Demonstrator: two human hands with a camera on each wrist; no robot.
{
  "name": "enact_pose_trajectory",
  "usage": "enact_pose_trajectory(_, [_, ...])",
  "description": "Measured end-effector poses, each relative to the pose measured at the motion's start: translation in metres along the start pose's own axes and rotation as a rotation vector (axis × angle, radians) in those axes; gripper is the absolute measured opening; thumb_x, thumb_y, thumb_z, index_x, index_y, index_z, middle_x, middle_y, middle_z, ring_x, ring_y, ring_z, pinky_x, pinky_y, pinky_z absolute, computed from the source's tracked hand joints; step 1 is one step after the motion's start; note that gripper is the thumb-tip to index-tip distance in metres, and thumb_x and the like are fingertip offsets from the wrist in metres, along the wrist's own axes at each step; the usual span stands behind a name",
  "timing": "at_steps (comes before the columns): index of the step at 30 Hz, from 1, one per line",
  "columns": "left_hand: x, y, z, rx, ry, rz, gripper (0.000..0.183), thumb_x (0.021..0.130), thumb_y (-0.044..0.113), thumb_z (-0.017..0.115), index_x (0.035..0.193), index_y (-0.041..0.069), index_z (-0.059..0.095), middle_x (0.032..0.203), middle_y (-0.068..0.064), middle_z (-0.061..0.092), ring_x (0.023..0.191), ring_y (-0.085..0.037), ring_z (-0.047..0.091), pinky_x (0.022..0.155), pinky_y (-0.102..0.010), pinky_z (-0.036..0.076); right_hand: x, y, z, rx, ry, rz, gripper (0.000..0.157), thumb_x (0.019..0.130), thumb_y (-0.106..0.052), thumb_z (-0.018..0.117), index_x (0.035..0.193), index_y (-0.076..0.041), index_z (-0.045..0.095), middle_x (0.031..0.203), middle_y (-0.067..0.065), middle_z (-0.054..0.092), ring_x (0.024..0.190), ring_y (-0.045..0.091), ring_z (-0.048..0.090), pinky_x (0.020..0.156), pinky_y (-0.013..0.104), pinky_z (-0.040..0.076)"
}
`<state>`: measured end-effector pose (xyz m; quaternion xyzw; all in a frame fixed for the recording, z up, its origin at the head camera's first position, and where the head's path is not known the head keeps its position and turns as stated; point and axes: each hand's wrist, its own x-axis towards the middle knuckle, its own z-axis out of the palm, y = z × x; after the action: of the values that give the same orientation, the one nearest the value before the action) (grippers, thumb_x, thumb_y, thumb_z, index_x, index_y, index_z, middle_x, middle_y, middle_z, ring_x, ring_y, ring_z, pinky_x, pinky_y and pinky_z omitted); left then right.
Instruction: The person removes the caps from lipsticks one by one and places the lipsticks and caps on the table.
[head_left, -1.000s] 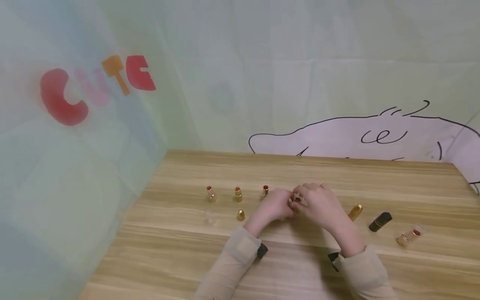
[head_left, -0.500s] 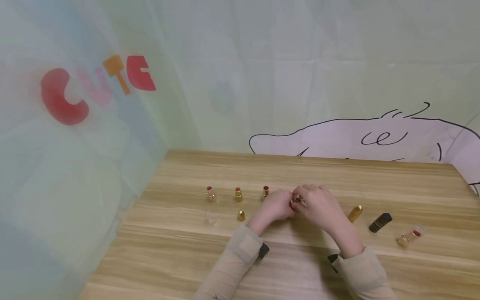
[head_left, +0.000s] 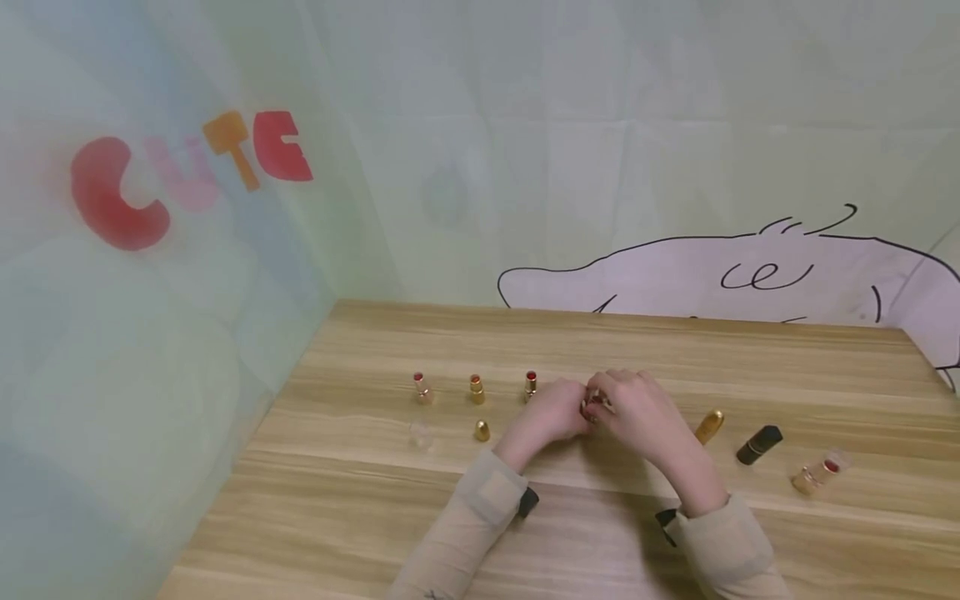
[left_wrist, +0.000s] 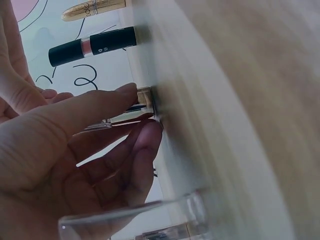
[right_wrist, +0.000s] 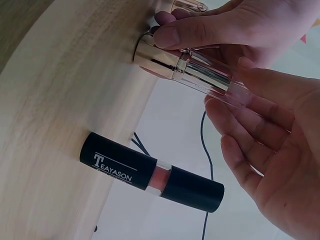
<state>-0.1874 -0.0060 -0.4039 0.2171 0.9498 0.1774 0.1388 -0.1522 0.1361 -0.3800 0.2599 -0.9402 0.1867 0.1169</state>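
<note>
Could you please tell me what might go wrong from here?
The clear cap, pinched in the right hand, might slip or jerk, tipping the gold base that the left hand grips. The uncapped red lipstick beside the left hand could be knocked over and smear. The gold tube, seemingly close to the right forearm, might be brushed over.

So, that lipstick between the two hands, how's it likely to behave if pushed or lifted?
The lipstick is tall on a narrow base, so a sideways push would probably tip it if unsupported. Its clear cap looks smooth and shiny, so a grip there may slip. It also looks hard and straight-edged, so it should stay stiff when pinched.
</note>
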Motion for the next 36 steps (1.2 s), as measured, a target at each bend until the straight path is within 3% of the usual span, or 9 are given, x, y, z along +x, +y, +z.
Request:
enact_pose_trajectory(12, [0.001,-0.001,0.001,0.044,0.029,0.035,0.023,0.073,0.020,0.076,0.067,0.017,0.054,0.067,0.004,0.054,0.058,-0.011,0.045,0.051,-0.023,0.035,-0.001,-0.001,0.001,-0.003,0.022,-0.013,0.014,0.077,-0.012,0.078,0.086,-0.011,0.068,0.077,-0.001,0.067,0.070,0.013,0.061,0.070,0.039,0.046])
enact_pose_trajectory(36, [0.000,0.001,-0.001,0.000,0.013,0.045,0.015,0.074,0.015,0.076,0.073,0.017,0.061,0.068,0.006,0.055,0.060,-0.010,0.047,0.055,-0.020,0.037,-0.001,-0.004,-0.011,-0.007,0.028,-0.005,0.015,0.081,-0.010,0.074,0.094,-0.007,0.069,0.085,0.003,0.070,0.079,0.020,0.066,0.075,0.042,0.049])
